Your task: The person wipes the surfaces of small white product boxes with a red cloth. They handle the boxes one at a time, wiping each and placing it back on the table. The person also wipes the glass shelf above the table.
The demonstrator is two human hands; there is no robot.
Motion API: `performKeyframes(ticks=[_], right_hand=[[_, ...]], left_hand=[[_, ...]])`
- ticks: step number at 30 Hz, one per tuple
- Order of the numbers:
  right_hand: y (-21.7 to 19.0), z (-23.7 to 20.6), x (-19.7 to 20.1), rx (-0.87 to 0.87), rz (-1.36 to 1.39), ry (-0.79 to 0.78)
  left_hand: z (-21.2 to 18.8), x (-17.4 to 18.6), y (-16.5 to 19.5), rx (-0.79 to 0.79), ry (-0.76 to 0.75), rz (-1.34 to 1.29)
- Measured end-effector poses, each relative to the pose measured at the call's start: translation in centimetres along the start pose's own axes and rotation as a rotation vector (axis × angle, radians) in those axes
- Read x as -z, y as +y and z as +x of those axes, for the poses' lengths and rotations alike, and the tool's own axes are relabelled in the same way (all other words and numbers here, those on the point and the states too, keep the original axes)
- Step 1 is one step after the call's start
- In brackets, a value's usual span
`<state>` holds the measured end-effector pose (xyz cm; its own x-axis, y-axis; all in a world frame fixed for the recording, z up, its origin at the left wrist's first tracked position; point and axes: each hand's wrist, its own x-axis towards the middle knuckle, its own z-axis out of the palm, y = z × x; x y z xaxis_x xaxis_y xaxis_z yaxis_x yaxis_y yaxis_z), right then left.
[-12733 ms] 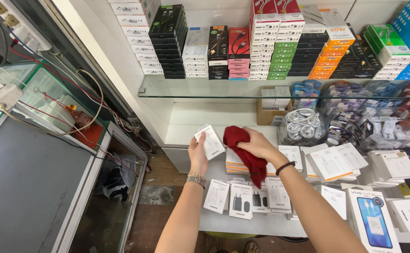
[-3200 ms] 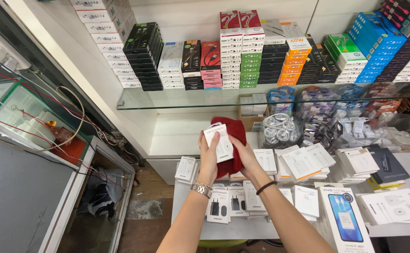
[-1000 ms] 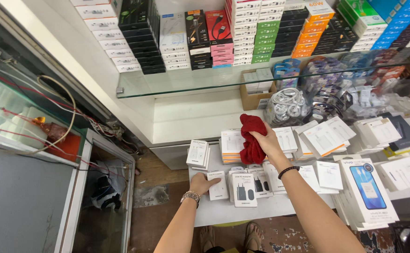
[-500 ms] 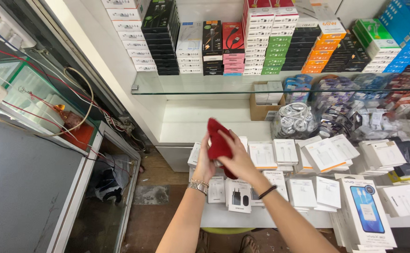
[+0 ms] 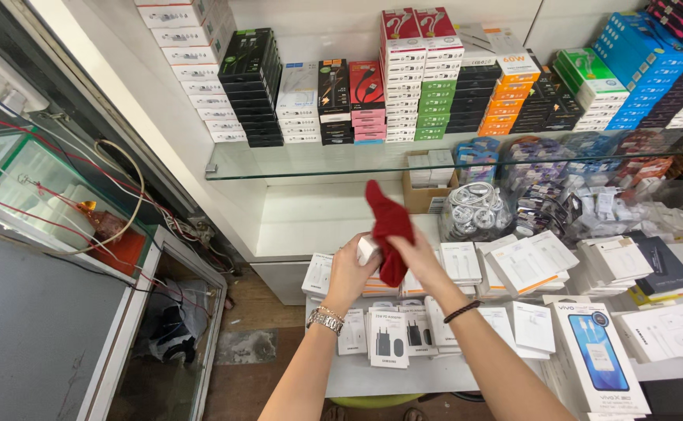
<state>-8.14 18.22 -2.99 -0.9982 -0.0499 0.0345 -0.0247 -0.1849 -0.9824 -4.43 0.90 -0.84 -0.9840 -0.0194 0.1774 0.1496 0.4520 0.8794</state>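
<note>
Left hand (image 5: 349, 269): grip clamped on a small white box (image 5: 367, 249), raised above the desk (image 5: 404, 374).
Right hand (image 5: 412, 253): grip closed on a red cloth (image 5: 388, 226), pressed against the box.
Change: cloth now drawn upright, higher than half a second ago.

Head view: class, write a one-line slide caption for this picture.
Left hand holds a small white box while right hand presses a red cloth against it, above a counter of boxed chargers.
</note>
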Motion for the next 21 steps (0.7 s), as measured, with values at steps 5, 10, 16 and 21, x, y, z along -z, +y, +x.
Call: performKeyframes(ticks=[5,10,16,21], right_hand=[[0.4,-0.2,-2.0,-0.019,0.142,0.020],[-0.9,1.2,1.6,-0.195,0.345,0.130],[-5.0,2.6,0.7,-0.260,-0.212,-0.472],[-5.8,2.0,0.2,-0.257,-0.100,-0.592]], left_hand=[[-0.5,0.0,1.5,-0.264,0.154,0.029],[-1.0,2.6,1.8,-0.306,0.046,0.117],[0.4,4.1,1.2,-0.577,-0.015,0.496],[-0.2,4.3,1.5,-0.510,-0.013,0.391]])
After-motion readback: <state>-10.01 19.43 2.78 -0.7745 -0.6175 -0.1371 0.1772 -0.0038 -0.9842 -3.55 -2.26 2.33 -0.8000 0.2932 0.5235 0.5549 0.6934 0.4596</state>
